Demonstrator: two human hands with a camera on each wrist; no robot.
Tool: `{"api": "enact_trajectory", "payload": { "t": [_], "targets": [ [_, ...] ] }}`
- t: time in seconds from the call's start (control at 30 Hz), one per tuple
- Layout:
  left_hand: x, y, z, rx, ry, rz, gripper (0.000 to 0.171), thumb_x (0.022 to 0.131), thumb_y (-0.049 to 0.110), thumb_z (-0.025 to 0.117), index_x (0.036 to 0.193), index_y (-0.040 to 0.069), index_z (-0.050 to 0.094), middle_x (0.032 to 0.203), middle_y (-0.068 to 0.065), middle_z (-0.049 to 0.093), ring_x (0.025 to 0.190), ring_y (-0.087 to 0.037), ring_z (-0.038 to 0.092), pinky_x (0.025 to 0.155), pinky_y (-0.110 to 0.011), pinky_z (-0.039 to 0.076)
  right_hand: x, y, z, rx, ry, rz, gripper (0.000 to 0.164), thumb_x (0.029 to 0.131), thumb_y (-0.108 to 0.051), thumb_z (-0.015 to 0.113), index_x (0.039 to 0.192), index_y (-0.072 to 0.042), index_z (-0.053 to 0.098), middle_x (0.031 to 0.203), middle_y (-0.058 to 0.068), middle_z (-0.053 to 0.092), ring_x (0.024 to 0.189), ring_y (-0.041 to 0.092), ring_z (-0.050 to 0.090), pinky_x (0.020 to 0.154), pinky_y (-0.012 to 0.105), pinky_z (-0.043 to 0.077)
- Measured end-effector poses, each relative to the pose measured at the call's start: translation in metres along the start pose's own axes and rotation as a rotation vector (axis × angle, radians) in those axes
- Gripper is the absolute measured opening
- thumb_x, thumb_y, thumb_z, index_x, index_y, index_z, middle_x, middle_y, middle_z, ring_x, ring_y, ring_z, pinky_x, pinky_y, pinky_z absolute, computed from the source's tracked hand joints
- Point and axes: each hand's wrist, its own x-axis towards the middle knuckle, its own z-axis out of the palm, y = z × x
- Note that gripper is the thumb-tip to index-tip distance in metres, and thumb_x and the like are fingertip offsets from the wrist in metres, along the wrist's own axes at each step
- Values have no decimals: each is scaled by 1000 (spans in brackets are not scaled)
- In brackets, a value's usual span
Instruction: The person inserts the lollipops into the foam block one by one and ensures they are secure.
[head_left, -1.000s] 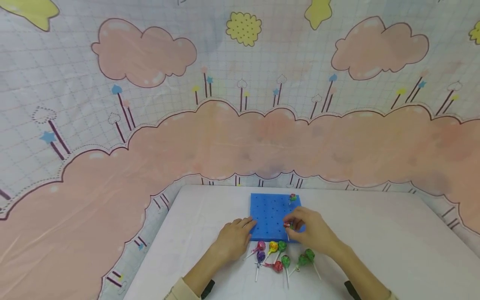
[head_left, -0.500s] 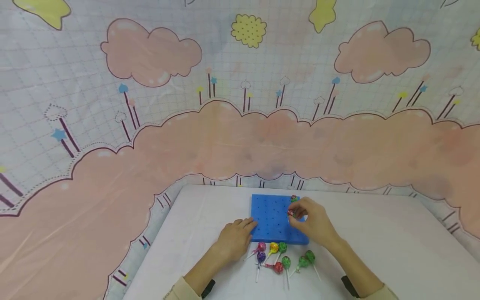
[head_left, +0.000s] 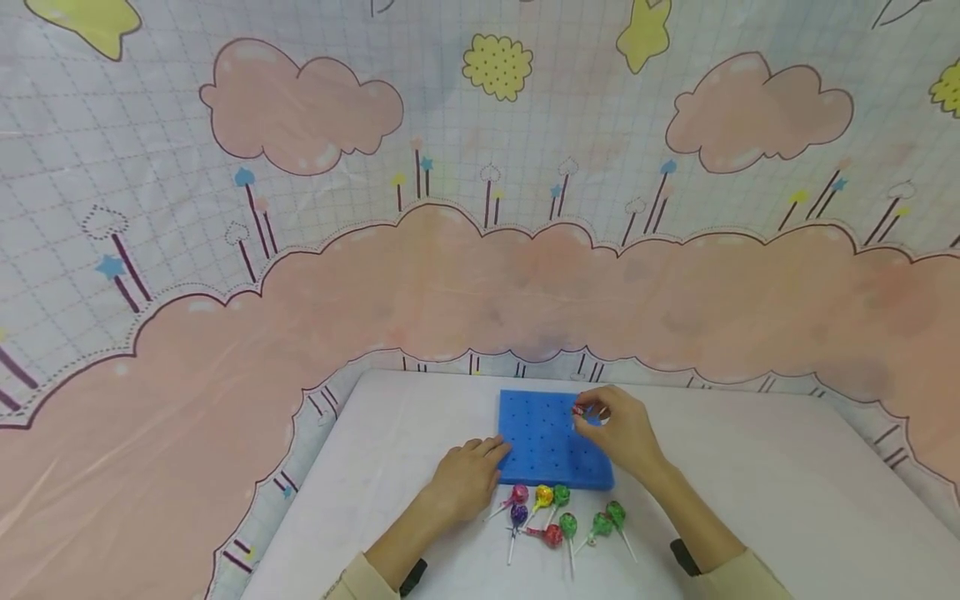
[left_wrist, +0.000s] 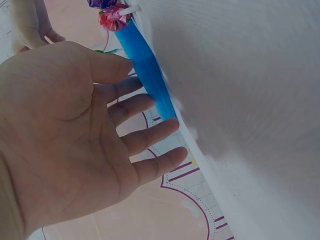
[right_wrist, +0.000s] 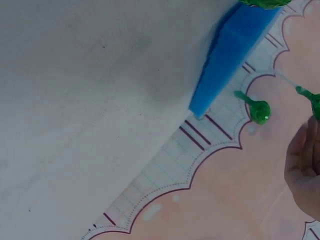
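Low in the head view's middle, eight lollipops lie on the white table (head_left: 420, 408) below the blue board (head_left: 536, 437): four green (head_left: 567, 525), one pink (head_left: 520, 494), one yellow (head_left: 543, 497), one purple (head_left: 518, 515), one red (head_left: 552, 535). The right hand (head_left: 624, 429) pinches another lollipop (head_left: 578, 410), blocking the board's upper right corner; the right wrist view's right half shows one upright lollipop (right_wrist: 260, 111). The left hand (head_left: 467, 477), fingers extended, touches the board's left edge.

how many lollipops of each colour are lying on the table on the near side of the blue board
Green lollipops: 4
Pink lollipop: 1
Yellow lollipop: 1
Purple lollipop: 1
Red lollipop: 1
Total: 8
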Motion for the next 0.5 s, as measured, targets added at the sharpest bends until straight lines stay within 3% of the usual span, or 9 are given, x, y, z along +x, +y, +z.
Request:
{"api": "enact_trajectory", "payload": {
  "t": [0.23, 0.5],
  "targets": [
    [1, -2, 3, 4, 0, -2, 46, 107, 28, 57, 151, 16, 55, 155, -4, 54, 136, -30, 56, 106, -49, 52, 9, 7, 8, -48, -5, 49, 22, 86, -14, 86, 106, -12, 76, 96, 2, 69, 91, 28, 63, 74, 32, 53],
    [1, -2, 1, 19, -1, 1, 45, 108, 29, 56, 151, 17, 55, 154, -4, 55, 135, -29, 57, 105, -48, 53, 17, 13, 17, -61, -1, 124, 22, 88, -17, 85, 108, -12, 77, 98, 4, 70, 95, 24, 60, 75, 34, 51]
  ]
}}
